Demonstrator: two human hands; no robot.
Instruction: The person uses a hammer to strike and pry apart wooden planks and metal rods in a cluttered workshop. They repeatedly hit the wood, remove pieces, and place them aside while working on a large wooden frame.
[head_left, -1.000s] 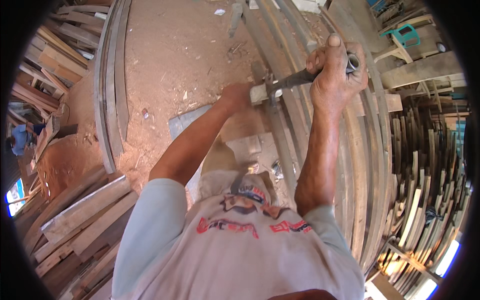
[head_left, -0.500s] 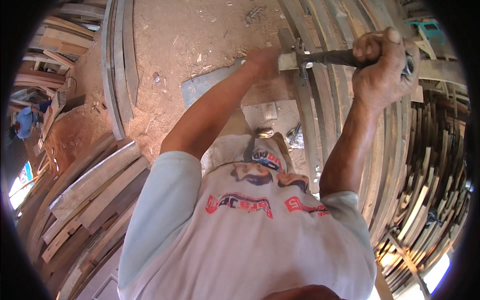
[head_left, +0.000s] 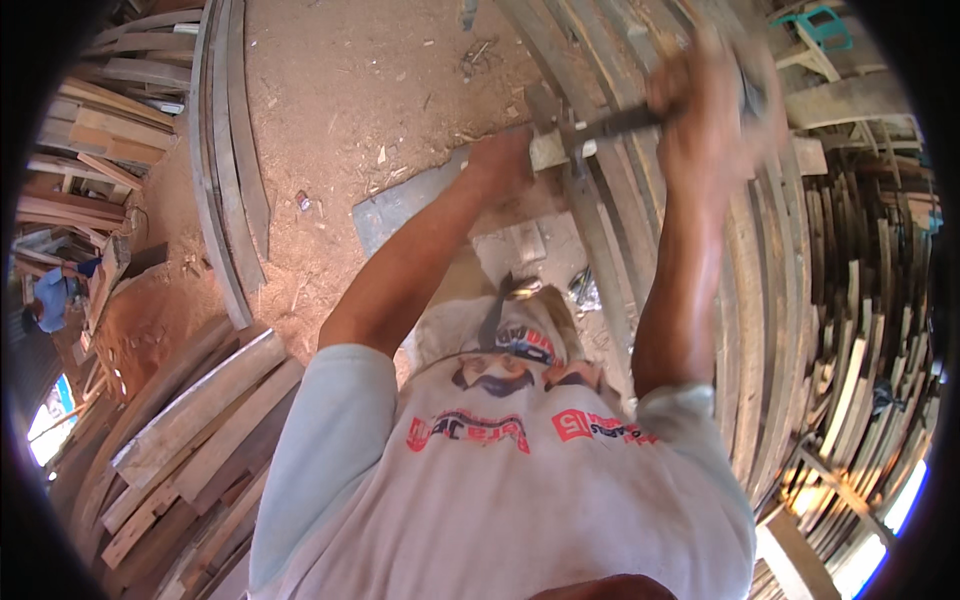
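Observation:
My right hand (head_left: 705, 120), blurred by motion, is closed round the dark handle of a hammer (head_left: 625, 122). The handle points left, and its metal head lies against or very near the pale end of a wood piece (head_left: 548, 152). My left hand (head_left: 502, 160) is closed round that wood piece, hiding most of its length. Below the left hand lies a flat grey board (head_left: 385, 215). Whether a nail is in the wood cannot be made out.
Long planks (head_left: 735, 300) run along the right side, beside a dense stack of upright timber strips (head_left: 850, 370). More boards (head_left: 200, 410) are piled at lower left. Curved planks (head_left: 225, 140) lie on the dirt floor (head_left: 330, 90). A green plastic chair (head_left: 825, 28) is at upper right.
The view has shifted a little. My right hand has become smeared by quick motion on the hammer handle, while my left hand keeps its hold on the wood piece.

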